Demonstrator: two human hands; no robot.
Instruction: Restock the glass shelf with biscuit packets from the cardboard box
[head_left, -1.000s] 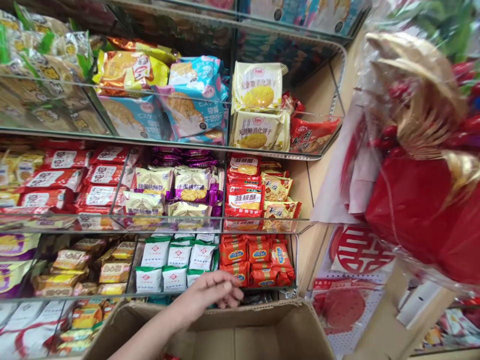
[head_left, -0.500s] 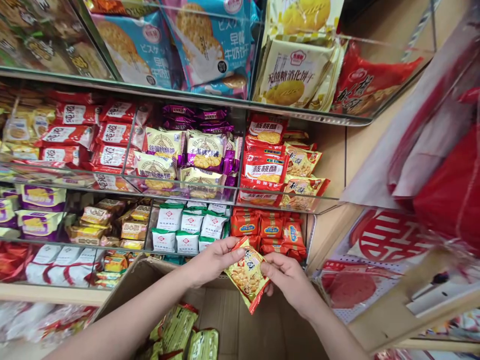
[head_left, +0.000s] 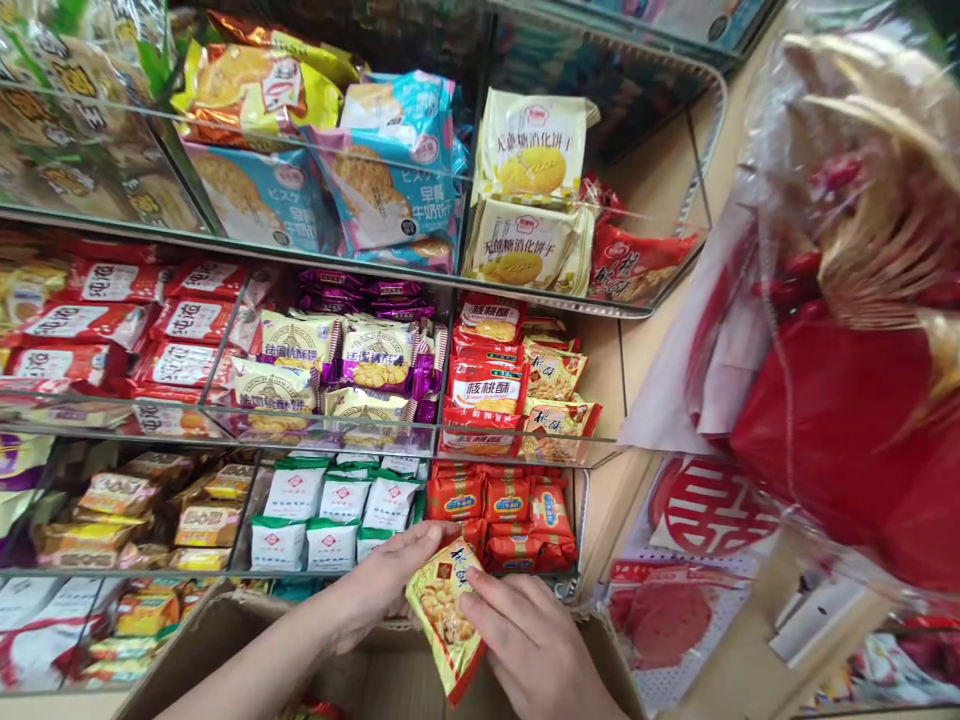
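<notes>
Between my two hands is a yellow and red cookie packet (head_left: 444, 612), tilted, its printed front facing me. My left hand (head_left: 384, 583) grips its upper left side, with some fingers hidden behind it. Across its right side lie the fingers of my right hand (head_left: 525, 630), closed on it. The packet is above an open cardboard box (head_left: 225, 632). Similar yellow packets (head_left: 556, 420) stand on the shelf above, beside red walnut cookie packets (head_left: 487, 385). Just behind my hands sit orange-red packets (head_left: 506, 505) in a lower compartment.
Clear-fronted shelves hold white and green packets (head_left: 296, 490), cream and purple packets (head_left: 375, 355) and large blue biscuit bags (head_left: 397, 170). At the right hangs a plastic-wrapped red item (head_left: 847, 430), close to the shelf end. Red paper decorations (head_left: 712, 510) are below it.
The view has tipped up and shifted right, so shelves appear lower and further left. My right hand's fingers have moved across the packet's front. The packets inside the box are mostly out of sight.
</notes>
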